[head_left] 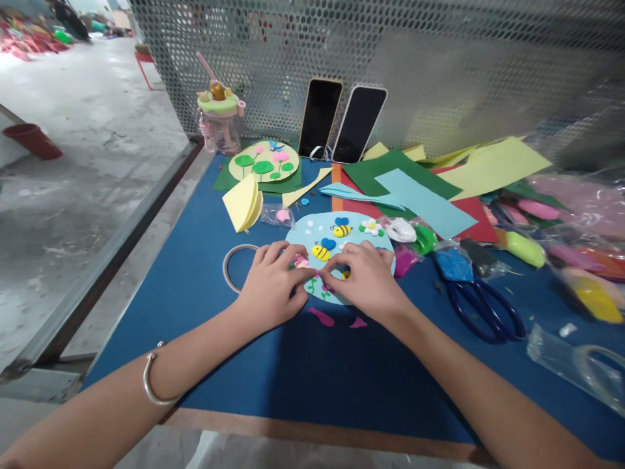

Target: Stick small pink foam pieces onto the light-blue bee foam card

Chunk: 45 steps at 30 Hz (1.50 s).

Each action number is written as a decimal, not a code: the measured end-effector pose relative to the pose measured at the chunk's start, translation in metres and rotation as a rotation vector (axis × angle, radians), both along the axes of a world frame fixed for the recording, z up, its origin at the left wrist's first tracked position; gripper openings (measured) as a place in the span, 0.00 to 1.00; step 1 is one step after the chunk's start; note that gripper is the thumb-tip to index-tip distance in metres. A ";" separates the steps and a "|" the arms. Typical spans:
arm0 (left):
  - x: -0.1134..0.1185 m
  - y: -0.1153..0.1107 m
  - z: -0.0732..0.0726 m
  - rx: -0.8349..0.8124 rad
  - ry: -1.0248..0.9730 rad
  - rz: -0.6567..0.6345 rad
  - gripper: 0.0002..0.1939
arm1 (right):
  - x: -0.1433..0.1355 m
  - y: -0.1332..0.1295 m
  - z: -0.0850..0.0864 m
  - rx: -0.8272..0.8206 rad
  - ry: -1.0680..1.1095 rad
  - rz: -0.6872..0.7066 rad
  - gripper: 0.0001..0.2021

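Note:
A light-blue oval card (305, 225) lies on the table, decorated with clay bees (323, 249), a white flower (372, 227) and small pink flowers on green stems (313, 284). Over its left lower part, my left hand (276, 280) is closed, fingers curled and index fingertip at a tiny magenta clay bit (317, 274). From the right, my right hand (364, 277) pinches at the same bit, thumb and index together, covering part of a bee. Two magenta clay scraps, one long (321, 317) and one small (359, 323), lie just in front of the card.
Behind stand a finished-looking lotus card (263, 170), a cup with a straw (221, 124) and two phones (319, 117) against a perforated metal panel. Coloured paper (424, 202), blue-handled scissors (483, 309) and bagged clay (525, 247) lie to the right. A tape ring (227, 267) is left.

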State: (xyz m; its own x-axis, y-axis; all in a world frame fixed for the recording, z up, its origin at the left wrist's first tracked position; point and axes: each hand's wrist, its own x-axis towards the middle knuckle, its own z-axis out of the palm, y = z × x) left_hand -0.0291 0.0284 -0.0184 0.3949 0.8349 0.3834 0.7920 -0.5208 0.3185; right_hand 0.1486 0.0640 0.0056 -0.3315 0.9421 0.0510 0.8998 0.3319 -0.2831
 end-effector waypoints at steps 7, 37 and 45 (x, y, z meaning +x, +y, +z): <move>0.002 0.001 -0.001 0.059 0.063 -0.017 0.15 | 0.003 0.000 0.006 0.034 -0.012 0.010 0.07; 0.004 0.002 0.003 0.103 0.138 -0.069 0.14 | 0.054 -0.032 0.017 0.171 0.063 0.289 0.09; 0.006 0.002 0.005 0.124 0.127 -0.055 0.14 | 0.076 -0.043 0.010 -0.017 0.057 0.330 0.09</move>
